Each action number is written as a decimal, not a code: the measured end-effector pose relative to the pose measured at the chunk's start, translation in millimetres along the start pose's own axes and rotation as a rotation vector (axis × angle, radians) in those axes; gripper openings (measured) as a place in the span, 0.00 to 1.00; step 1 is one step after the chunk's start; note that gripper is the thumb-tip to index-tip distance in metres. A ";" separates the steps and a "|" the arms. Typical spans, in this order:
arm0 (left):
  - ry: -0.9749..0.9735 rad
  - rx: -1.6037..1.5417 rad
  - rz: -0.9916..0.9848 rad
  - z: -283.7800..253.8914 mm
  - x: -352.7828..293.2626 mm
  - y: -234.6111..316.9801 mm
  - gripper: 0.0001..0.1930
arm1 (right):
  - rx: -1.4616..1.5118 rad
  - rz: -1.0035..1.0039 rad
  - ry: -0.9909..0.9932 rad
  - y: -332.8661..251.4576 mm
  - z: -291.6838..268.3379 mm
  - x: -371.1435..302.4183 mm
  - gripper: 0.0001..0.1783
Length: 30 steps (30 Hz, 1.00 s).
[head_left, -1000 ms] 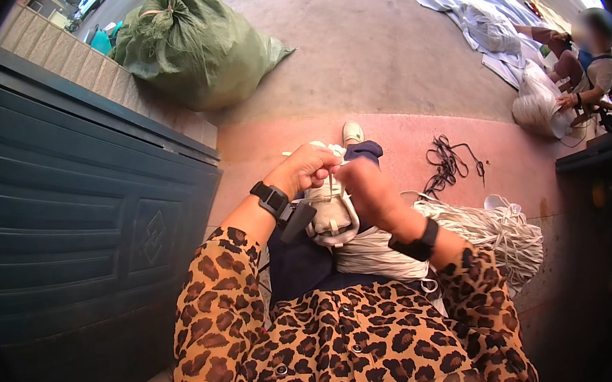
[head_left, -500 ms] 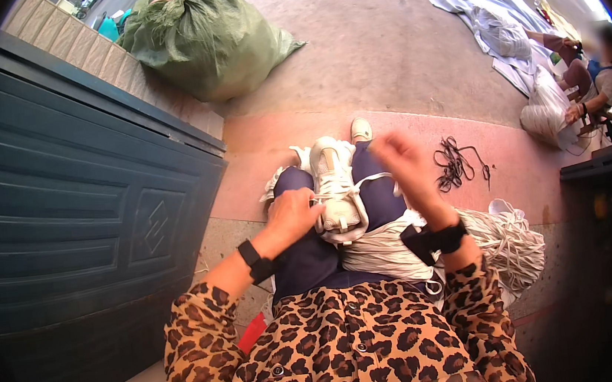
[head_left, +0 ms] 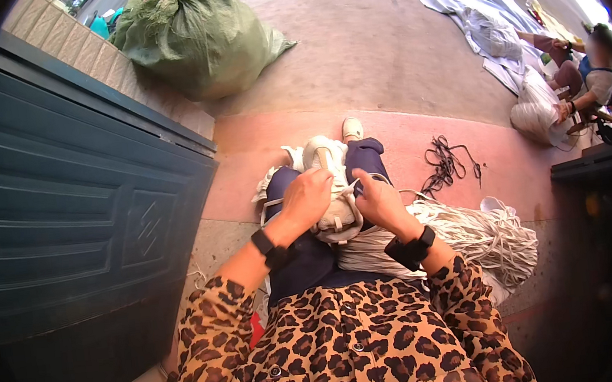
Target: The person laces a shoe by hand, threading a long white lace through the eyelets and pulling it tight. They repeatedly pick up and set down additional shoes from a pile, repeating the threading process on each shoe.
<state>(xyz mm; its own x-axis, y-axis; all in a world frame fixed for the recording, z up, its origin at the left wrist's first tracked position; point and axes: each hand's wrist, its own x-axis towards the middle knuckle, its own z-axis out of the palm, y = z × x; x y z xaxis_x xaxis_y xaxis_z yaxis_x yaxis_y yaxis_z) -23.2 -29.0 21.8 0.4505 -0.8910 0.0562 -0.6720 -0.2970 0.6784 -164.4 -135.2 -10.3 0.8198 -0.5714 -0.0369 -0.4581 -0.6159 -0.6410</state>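
Observation:
A cream sneaker rests on my lap between my thighs, toe pointing away from me. White shoelace loops out on its left side, and more of it crosses to the right. Over the lacing, my left hand is closed in a pinch on the shoelace; the fingertips are partly hidden. At the shoe's right edge my right hand has its fingers curled round the other side of the lace. A big bundle of white laces lies across my right thigh and beyond it.
A tangle of black laces lies on the pink paving. To the left stands a dark blue panelled door, with a tied green sack beyond it. At right, a seated person works beside a white sack and pale cloths.
My right hand has come down and left from its raised position to the shoe's edge. My left hand has moved right and up over the lacing, and a lace loop now trails left.

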 end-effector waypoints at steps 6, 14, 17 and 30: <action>-0.490 0.223 -0.059 36.0 47.6 7.7 0.13 | 0.027 -0.019 -0.261 18.7 -11.1 -19.8 0.08; -0.696 0.575 -0.002 41.2 55.2 25.6 0.15 | 0.019 -0.094 -0.128 -3.9 -20.0 -35.3 0.15; -0.705 0.460 -0.195 37.5 61.1 28.2 0.16 | -0.020 -0.160 -0.088 -10.5 -15.9 -36.5 0.14; -0.107 0.128 0.010 -24.0 -8.1 -51.7 0.11 | 0.072 -0.049 0.101 -10.8 -56.7 -17.4 0.11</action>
<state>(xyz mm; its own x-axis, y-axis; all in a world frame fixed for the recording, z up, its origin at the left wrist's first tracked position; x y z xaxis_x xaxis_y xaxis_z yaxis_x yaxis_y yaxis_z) 22.0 1.8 3.9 0.3828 -0.9236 -0.0208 -0.7485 -0.3233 0.5791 -193.2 -149.4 40.7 0.8004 -0.5952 0.0705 -0.3896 -0.6060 -0.6935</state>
